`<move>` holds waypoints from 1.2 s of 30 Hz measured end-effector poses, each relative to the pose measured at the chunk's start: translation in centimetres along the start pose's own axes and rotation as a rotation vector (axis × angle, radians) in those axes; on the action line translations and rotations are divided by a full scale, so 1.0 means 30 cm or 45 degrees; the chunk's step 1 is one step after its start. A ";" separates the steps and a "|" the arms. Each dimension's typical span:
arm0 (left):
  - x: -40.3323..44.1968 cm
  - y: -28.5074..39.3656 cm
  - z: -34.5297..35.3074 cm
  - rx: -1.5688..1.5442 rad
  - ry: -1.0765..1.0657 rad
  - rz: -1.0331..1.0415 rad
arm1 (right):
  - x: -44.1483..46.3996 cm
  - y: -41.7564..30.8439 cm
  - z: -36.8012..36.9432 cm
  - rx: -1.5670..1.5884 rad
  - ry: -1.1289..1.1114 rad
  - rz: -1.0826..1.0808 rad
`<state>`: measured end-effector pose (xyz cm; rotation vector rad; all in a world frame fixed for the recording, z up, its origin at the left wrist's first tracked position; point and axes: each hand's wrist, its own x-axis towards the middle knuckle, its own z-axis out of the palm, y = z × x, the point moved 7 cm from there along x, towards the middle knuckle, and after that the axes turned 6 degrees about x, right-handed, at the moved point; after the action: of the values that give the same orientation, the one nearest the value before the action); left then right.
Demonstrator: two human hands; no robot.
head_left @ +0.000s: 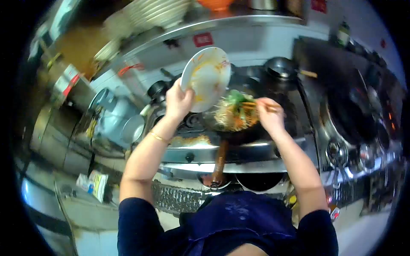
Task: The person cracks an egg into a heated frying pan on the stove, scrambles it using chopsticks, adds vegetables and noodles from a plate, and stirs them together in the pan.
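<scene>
My left hand grips the rim of a white plate, which is tilted steeply and smeared with orange sauce residue. To its lower right, a dark frying pan with a wooden handle sits on the stove. Pale noodle-like strands, orange shreds and green leaves are heaped in the pan. Over the right side of this food, my right hand is closed around what look like chopsticks, their tips at the greens. The pan handle points toward me, with neither hand on it.
Another pan rests on the back of the stove, and a small black pot stands at its left. A large wok and a ladle are at right. A blue gas cylinder is at left. Stacked dishes sit on the shelf above.
</scene>
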<state>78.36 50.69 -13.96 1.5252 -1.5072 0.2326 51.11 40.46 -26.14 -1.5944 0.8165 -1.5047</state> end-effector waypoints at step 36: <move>-0.813 -1.690 -0.449 -1.171 0.767 -1.790 | 0.029 0.025 0.198 -0.545 -0.399 0.185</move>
<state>122.61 66.31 -47.76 1.2034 0.1774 -0.6809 57.15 39.99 -26.33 -1.9692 1.0933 -0.9828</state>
